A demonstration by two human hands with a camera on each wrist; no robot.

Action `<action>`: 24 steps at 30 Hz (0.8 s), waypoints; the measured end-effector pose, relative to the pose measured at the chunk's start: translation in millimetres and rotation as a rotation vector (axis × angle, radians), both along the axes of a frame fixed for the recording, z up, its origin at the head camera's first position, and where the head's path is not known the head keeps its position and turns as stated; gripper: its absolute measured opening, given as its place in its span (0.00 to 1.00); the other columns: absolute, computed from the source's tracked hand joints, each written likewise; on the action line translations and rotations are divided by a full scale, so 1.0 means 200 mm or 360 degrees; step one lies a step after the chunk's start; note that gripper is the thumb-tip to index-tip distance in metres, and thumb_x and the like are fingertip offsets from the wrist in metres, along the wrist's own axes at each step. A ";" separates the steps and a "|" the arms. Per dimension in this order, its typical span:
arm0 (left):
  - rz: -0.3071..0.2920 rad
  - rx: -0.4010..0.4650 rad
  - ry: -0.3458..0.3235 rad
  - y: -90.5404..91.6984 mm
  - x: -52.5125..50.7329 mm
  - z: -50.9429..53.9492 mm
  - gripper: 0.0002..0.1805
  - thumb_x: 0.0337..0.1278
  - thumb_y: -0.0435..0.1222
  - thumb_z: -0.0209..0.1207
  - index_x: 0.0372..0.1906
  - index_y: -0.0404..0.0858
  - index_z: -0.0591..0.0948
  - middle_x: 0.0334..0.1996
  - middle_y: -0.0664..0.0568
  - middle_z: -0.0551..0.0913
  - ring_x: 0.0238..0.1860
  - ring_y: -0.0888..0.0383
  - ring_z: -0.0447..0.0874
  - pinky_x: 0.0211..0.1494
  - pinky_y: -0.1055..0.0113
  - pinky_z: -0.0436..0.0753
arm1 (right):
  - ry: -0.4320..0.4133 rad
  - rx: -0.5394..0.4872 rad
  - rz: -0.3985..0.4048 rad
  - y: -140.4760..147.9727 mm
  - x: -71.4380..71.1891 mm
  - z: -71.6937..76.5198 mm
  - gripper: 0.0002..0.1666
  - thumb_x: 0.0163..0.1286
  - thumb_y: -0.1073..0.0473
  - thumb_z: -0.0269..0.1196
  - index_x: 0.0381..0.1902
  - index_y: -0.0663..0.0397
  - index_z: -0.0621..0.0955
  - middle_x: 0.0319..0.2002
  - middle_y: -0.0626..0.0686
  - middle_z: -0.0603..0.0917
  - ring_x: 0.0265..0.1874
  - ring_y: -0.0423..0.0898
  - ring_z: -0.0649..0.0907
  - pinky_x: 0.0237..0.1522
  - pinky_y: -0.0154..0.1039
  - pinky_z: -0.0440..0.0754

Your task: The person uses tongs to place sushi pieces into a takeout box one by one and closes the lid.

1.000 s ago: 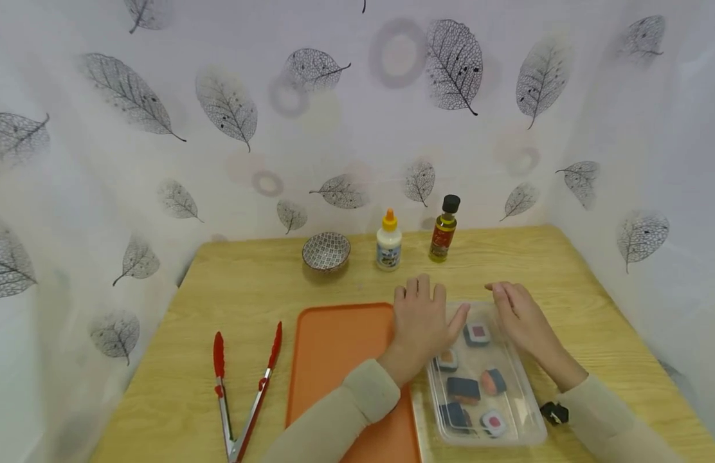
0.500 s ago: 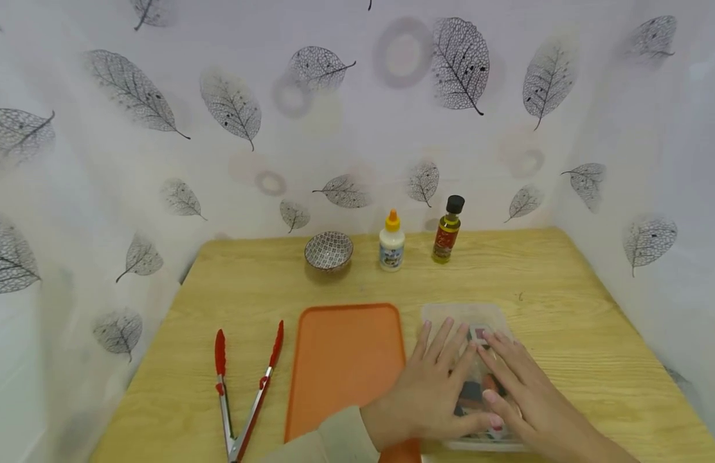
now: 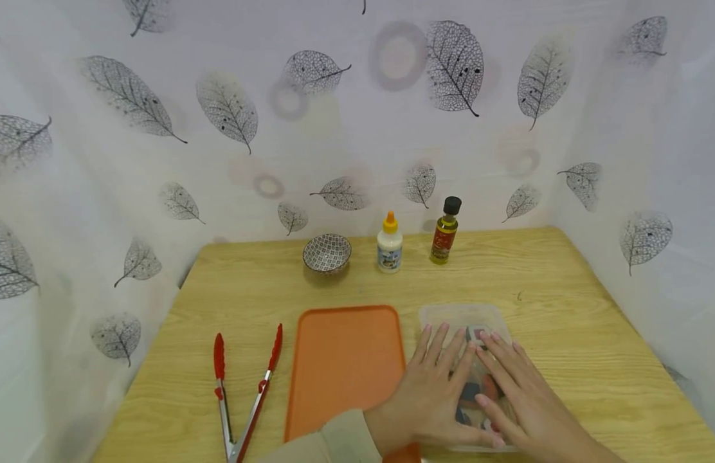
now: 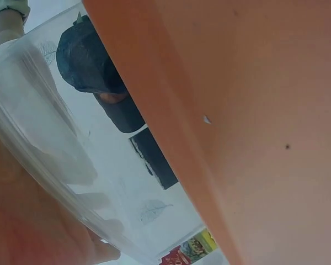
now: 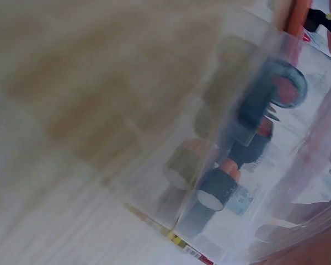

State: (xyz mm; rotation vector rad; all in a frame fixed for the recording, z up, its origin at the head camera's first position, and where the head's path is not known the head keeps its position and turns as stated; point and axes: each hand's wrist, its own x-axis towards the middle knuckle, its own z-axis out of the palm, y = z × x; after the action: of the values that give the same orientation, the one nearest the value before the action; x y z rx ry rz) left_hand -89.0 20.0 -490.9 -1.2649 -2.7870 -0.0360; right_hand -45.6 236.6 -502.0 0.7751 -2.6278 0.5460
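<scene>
A clear plastic container with a lid stands at the right of the table, beside the orange tray. Through its walls several sushi pieces show in the right wrist view, dark-wrapped with white and pinkish parts. Flat on the lid rests my left hand, fingers straight and spread. My right hand lies on the lid too, its fingers also straight and its fingertips close to the left ones. Both hands cover much of the container in the head view.
Red-tipped metal tongs lie spread left of the tray. Along the back stand a patterned bowl, a white bottle with a yellow-orange cap and a black-capped bottle of yellow liquid. A leaf-print curtain hangs behind the table.
From the container's far end and right side, both hands have come onto the lid and flattened there by half a second ago. Since then they have barely moved.
</scene>
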 end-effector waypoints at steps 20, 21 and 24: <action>-0.0022 -0.0015 0.0056 0.00 0.01 0.00 0.69 0.52 0.86 0.37 0.87 0.43 0.41 0.87 0.46 0.45 0.87 0.41 0.38 0.86 0.44 0.54 | 0.0020 0.0081 -0.0028 0.00 0.00 -0.02 0.49 0.69 0.50 0.70 0.81 0.60 0.64 0.83 0.59 0.60 0.87 0.43 0.47 0.85 0.36 0.32; -0.0023 -0.0016 0.0038 -0.01 0.01 0.00 0.69 0.53 0.86 0.36 0.87 0.43 0.40 0.87 0.46 0.43 0.87 0.42 0.36 0.86 0.44 0.53 | 0.0019 0.0101 -0.0027 0.00 0.00 -0.02 0.49 0.70 0.50 0.70 0.81 0.60 0.63 0.83 0.60 0.60 0.87 0.43 0.47 0.85 0.36 0.32; -0.0012 -0.0028 -0.0026 0.00 0.00 0.01 0.68 0.55 0.85 0.32 0.87 0.42 0.38 0.87 0.44 0.37 0.87 0.43 0.33 0.87 0.45 0.49 | 0.0036 0.0158 -0.0030 0.00 -0.01 -0.01 0.47 0.72 0.48 0.68 0.82 0.58 0.63 0.84 0.60 0.60 0.87 0.44 0.47 0.85 0.36 0.31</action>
State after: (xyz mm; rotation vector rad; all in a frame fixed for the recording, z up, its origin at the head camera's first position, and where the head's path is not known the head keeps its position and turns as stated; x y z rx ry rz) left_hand -88.1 19.7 -489.8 -1.2844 -2.8025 -0.0224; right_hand -47.0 237.0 -505.0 0.7808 -2.6552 0.4022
